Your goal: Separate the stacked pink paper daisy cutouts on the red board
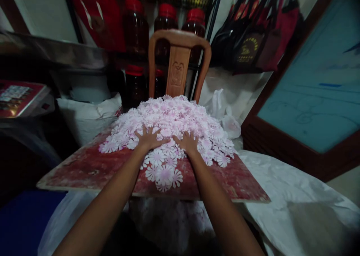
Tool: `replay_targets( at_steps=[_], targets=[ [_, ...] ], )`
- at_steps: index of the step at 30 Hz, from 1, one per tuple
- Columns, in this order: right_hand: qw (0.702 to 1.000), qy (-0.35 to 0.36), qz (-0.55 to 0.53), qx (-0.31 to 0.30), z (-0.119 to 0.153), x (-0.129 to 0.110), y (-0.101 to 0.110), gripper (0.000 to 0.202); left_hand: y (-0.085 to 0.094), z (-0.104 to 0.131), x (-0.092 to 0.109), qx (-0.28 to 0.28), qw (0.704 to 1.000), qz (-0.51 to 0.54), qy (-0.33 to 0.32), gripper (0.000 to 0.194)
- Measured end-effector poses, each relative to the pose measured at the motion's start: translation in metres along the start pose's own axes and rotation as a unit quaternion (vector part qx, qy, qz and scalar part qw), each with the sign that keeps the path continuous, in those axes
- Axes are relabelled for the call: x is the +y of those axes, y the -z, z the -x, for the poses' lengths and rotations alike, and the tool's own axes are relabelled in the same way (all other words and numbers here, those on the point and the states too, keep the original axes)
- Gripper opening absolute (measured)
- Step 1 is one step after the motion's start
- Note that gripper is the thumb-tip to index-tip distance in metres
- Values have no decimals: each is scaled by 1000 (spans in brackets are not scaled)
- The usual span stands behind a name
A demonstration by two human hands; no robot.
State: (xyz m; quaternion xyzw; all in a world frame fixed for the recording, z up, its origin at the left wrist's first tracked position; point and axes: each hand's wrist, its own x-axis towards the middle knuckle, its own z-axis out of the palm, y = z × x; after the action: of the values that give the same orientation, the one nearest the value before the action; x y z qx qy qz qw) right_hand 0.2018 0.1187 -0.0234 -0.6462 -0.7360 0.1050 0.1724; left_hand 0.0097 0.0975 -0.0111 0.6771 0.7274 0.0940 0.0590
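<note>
Head view: got left hand (147,139) and right hand (188,140) laid on the near side of a heap of pinkish-white flower shapes (174,115), left toward 8 o'clock of its middle, right toward 4; both unclenched, fingers fanned out. Can place the heap mid-frame on a red board (92,169), trailing pieces toward 6. Around it, can see wooden chair (177,68) at 12, white sack (81,115) at 9, plastic bag (232,125) at 3.

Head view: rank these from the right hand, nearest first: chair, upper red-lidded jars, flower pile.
1. Flower pile: directly against the right hand, spreading ahead and to both sides.
2. Chair: ahead, beyond the pile.
3. Upper red-lidded jars: farthest, behind the chair.
</note>
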Motion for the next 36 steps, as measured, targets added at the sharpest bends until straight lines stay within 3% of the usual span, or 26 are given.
replay_targets(
  at_steps=[20,30,36],
  targets=[
    [986,27,-60,156,1,0,-1,54,-6,-2,-5,110,992,58,-20,101],
    [959,75,-90,257,-2,3,1,39,-6,-4,-4,166,983,73,-28,96],
    [946,98,-111,288,-4,5,1,38,-5,-6,-3,215,973,84,-31,88]
  ],
)
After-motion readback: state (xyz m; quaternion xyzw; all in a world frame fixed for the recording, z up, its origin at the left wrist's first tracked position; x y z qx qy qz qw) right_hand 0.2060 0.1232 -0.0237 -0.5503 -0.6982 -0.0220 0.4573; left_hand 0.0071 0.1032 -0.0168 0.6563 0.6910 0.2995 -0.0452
